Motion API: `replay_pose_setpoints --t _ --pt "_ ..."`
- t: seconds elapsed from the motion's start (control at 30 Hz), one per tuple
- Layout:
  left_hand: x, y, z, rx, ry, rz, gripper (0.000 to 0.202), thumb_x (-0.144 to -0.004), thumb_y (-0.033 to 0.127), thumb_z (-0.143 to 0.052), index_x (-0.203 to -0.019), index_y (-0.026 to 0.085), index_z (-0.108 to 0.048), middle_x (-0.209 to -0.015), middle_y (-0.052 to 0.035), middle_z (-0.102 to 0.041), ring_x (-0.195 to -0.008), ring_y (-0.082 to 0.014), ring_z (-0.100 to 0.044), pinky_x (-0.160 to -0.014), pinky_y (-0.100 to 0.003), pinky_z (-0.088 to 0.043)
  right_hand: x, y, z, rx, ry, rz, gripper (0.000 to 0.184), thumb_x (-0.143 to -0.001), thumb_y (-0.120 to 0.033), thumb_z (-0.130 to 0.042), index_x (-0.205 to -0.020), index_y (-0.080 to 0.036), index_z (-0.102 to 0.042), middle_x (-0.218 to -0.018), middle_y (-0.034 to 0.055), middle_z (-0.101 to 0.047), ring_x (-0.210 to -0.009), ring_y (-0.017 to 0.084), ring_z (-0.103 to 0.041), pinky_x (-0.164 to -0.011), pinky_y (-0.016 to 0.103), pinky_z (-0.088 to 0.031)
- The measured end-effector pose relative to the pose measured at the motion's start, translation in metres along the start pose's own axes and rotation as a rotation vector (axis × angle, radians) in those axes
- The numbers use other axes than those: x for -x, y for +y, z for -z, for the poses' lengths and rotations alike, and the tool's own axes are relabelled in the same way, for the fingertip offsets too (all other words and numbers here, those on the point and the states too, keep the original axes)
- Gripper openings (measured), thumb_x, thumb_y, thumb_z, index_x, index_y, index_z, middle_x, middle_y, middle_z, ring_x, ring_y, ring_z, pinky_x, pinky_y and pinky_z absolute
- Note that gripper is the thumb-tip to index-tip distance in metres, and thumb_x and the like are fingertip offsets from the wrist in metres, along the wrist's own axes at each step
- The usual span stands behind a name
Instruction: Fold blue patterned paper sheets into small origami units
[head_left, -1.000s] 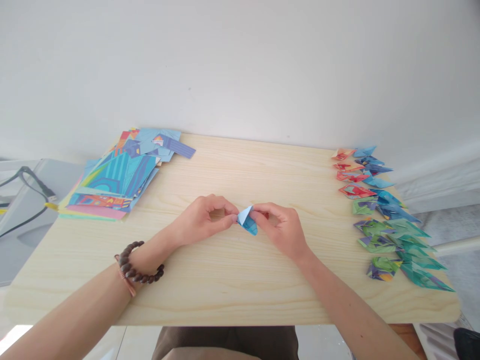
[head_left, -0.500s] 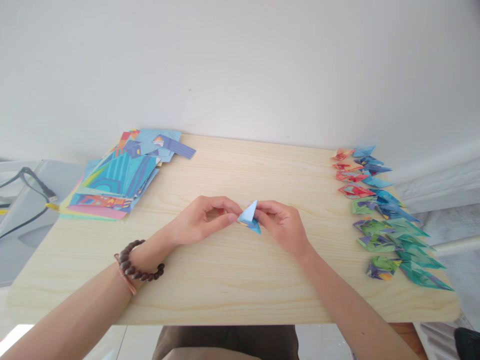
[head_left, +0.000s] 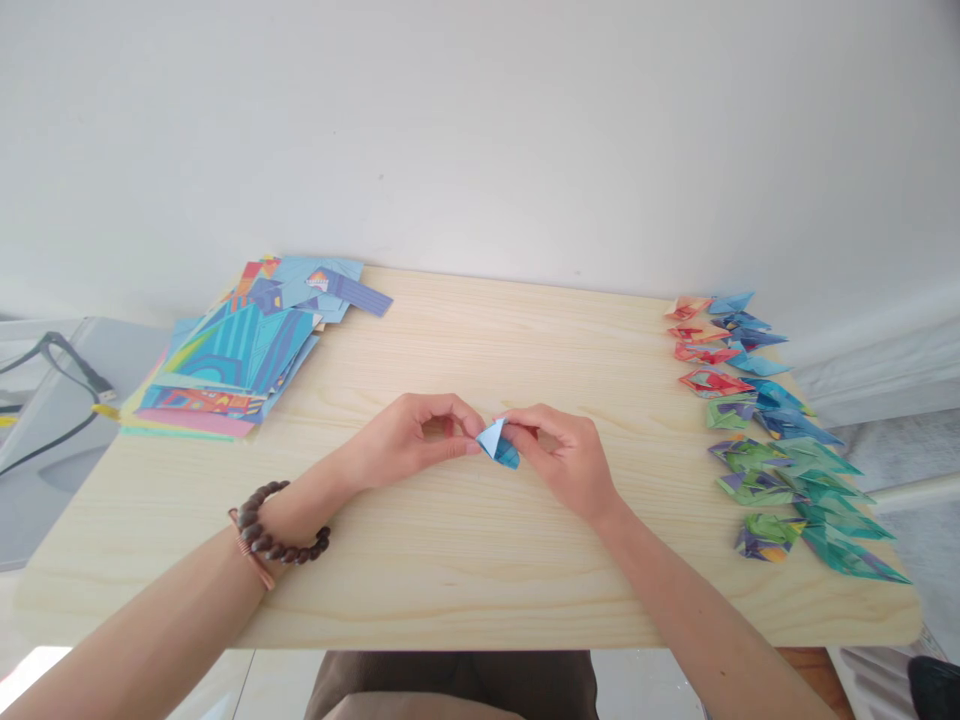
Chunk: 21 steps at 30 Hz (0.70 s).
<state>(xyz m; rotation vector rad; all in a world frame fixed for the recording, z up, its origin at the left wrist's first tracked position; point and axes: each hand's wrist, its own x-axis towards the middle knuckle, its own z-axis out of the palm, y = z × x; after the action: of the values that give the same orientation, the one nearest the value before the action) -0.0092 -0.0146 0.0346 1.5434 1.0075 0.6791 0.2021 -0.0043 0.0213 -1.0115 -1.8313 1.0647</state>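
A small blue folded paper piece (head_left: 496,442) sits between my two hands just above the middle of the light wooden table (head_left: 465,560). My left hand (head_left: 409,438) pinches its left edge with thumb and fingertips; a dark bead bracelet (head_left: 274,535) circles that wrist. My right hand (head_left: 566,455) pinches the piece's right side, fingers curled over it. Both hands rest low on the tabletop.
A stack of patterned coloured paper sheets (head_left: 240,350) lies at the table's far left. Several finished folded paper pieces (head_left: 765,430) in red, blue and green run in a line along the right edge. A black cable (head_left: 52,390) lies on a grey surface left of the table.
The paper piece's pale flap stood up as a point half a second ago and now lies lower and flatter between the fingers. Both hands stay in nearly the same place.
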Motion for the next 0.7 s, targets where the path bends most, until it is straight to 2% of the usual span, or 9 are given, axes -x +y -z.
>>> replay_pose_setpoints --t 0.1,0.23,0.43,0.57,0.63,0.7 --pt "-0.0008 0.0002 0.0001 -0.005 -0.018 -0.011 0.014 -0.083 0.029 -0.06 -0.084 0.015 -0.059 -0.087 -0.0043 -0.063 -0.079 -0.0155 -0.059 -0.074 -0.03 -0.049 -0.0009 0.0003 0.0001 -0.055 -0.047 0.018 0.015 -0.084 -0.024 -0.057 -0.092 -0.025 -0.071 -0.087 0.002 -0.071 -0.076 0.014 -0.064 -0.065 0.026 -0.05" --pt "-0.0009 -0.0002 0.0021 -0.021 -0.055 -0.087 0.011 -0.086 0.026 -0.056 -0.085 0.015 -0.058 -0.094 -0.0051 -0.06 -0.086 -0.0154 -0.058 -0.077 -0.028 -0.047 -0.0021 -0.0002 -0.0003 -0.103 -0.046 0.042 0.014 -0.083 -0.023 -0.059 -0.091 -0.026 -0.071 -0.09 0.0018 -0.069 -0.079 0.014 -0.063 -0.067 0.026 -0.05" --pt "0.0007 0.0006 0.0038 -0.089 -0.108 -0.144 0.011 -0.089 0.024 -0.051 -0.09 0.015 -0.058 -0.096 -0.0066 -0.058 -0.087 -0.0149 -0.057 -0.076 -0.027 -0.048 -0.0013 0.001 -0.002 -0.093 -0.052 -0.065 0.013 -0.083 -0.027 -0.06 -0.088 -0.023 -0.071 -0.082 0.0023 -0.07 -0.072 0.014 -0.063 -0.062 0.025 -0.05" --pt "-0.0005 0.0006 0.0017 -0.095 -0.073 -0.187 0.014 -0.082 0.025 -0.063 -0.092 0.016 -0.059 -0.1 -0.0067 -0.058 -0.094 -0.0166 -0.057 -0.083 -0.029 -0.047 -0.0007 0.0011 -0.0033 -0.006 0.051 -0.064 0.011 -0.08 -0.026 -0.061 -0.082 -0.021 -0.07 -0.076 0.0014 -0.07 -0.067 0.014 -0.062 -0.061 0.025 -0.049" --pt "-0.0013 -0.0004 0.0009 -0.115 -0.039 -0.184 0.017 -0.078 0.026 -0.067 -0.091 0.016 -0.06 -0.101 -0.0067 -0.058 -0.093 -0.0169 -0.057 -0.081 -0.029 -0.048 -0.0004 0.0003 -0.0035 0.02 0.069 -0.06 0.01 -0.08 -0.027 -0.061 -0.082 -0.021 -0.07 -0.076 0.0012 -0.07 -0.067 0.014 -0.063 -0.062 0.026 -0.05" --pt "-0.0018 -0.0021 0.0011 -0.121 -0.021 -0.18 0.012 -0.081 0.026 -0.064 -0.088 0.016 -0.061 -0.101 -0.0071 -0.058 -0.089 -0.016 -0.058 -0.075 -0.027 -0.049 0.0 -0.0007 -0.0035 0.035 0.051 -0.055 0.01 -0.08 -0.026 -0.062 -0.082 -0.021 -0.07 -0.077 0.0012 -0.07 -0.069 0.014 -0.063 -0.063 0.026 -0.05"
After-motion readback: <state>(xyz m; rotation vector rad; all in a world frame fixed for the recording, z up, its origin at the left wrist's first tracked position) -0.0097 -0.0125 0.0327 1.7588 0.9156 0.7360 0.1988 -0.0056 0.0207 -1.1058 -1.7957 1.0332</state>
